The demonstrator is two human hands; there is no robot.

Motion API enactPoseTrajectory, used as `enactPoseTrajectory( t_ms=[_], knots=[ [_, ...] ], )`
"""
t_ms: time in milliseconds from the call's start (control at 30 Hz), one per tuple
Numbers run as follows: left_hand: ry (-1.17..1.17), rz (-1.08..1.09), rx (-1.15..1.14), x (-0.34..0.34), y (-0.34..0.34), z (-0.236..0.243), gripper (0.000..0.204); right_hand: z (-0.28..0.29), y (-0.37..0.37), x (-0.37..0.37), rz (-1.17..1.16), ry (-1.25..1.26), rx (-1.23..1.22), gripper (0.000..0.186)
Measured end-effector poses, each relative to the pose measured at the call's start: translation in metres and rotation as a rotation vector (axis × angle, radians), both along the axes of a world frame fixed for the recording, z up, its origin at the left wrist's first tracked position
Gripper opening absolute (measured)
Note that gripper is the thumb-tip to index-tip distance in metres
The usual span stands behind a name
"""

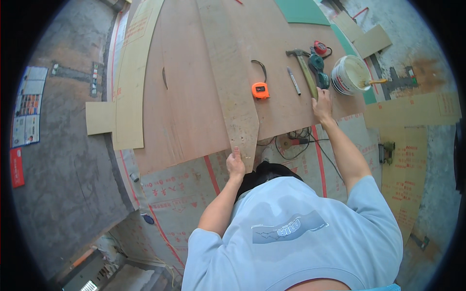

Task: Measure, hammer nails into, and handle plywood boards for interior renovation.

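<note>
Right hand [322,105] wrapped round the hammer [307,71], left hand [236,168] with thumb on the long board [234,92], near end, fingers hidden. Firm pinning there should probably help.

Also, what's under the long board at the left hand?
The wide panel shows along both sides of the long board, whose near end juts past it. Whatever lies directly beneath is covered.

Long board [230,82] is showing matt, pitted wood. Tabletop [189,106] is looking smooth, wooden, matt. Hammer [304,66] is pairing wooden handle [307,76] with metal head [297,52]. Orange tape measure [260,90] is looking like glossy plastic; bucket [341,77], smooth plastic; shirt [310,254], matt cloth.
</note>
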State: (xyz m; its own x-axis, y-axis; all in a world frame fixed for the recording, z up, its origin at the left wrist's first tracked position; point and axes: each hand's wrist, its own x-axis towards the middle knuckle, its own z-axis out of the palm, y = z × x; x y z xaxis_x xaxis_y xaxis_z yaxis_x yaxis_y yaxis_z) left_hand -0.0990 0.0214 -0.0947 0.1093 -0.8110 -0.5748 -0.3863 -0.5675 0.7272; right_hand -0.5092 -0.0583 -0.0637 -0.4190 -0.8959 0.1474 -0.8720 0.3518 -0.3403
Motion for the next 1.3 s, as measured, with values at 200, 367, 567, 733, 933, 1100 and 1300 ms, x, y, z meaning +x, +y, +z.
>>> enactPoseTrajectory(
  t_ms=[200,367,567,733,933,1100,1300],
  knots=[
    [-0.275,-0.026,-0.266,0.000,0.010,0.006,0.077,0.048,0.012,0.087,0.285,-0.027,-0.111,0.063],
    [-0.280,-0.029,-0.274,-0.008,0.010,0.005,0.073,0.045,-0.029,0.133,0.435,-0.106,-0.150,0.071],
    [-0.275,-0.006,-0.235,-0.008,0.010,0.009,0.071,0.013,-0.082,0.154,0.657,-0.028,0.053,0.073],
    [-0.203,0.010,-0.232,-0.005,0.008,-0.003,0.068,0.018,-0.095,0.149,0.680,0.004,0.175,0.068],
    [-0.018,0.018,-0.271,0.001,0.006,-0.007,0.071,0.051,-0.049,0.128,0.518,-0.397,0.144,0.056],
    [0.129,0.097,-0.130,-0.010,0.002,0.004,0.073,0.134,0.033,0.091,0.347,-1.357,0.205,0.054],
    [-0.014,0.055,-0.136,-0.008,-0.013,-0.026,0.078,0.131,0.102,0.095,0.097,-2.026,0.161,0.060]
  ],
)
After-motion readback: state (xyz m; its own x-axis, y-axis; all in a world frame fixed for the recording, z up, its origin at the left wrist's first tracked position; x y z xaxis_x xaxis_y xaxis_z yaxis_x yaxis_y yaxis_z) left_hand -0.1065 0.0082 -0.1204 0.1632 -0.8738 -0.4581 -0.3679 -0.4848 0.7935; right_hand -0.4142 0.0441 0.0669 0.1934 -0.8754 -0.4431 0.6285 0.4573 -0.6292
